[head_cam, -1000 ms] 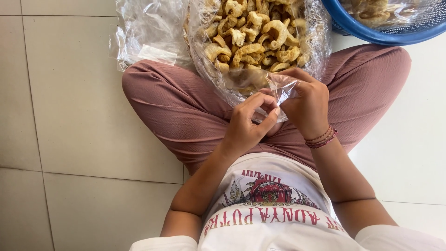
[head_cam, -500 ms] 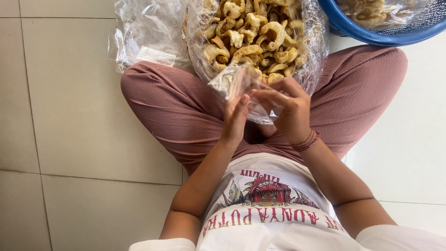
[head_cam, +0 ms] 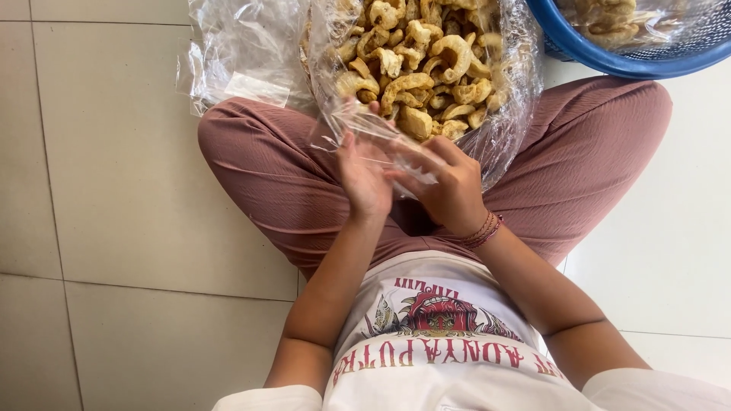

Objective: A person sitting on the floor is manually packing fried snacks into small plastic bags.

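Note:
I sit cross-legged on a tiled floor. My left hand (head_cam: pixel 364 179) and my right hand (head_cam: pixel 449 190) meet over my lap, and both grip a small clear plastic bag (head_cam: pixel 377 137). The small bag is stretched between my fingers and looks empty. Just beyond my hands stands a large clear bag of curled tan crackers (head_cam: pixel 422 68), wide at the top and resting against my legs. A beaded bracelet (head_cam: pixel 485 230) circles my right wrist.
A blue plastic basket (head_cam: pixel 647 46) with more crackers sits at the top right. A heap of empty clear plastic bags (head_cam: pixel 244 61) lies on the floor at the top left. Pale floor tiles (head_cam: pixel 114 190) spread to both sides.
Both hands rose towards the big cracker bag. The small clear bag, first pinched low over my lap, is now spread between my hands at the big bag's near rim.

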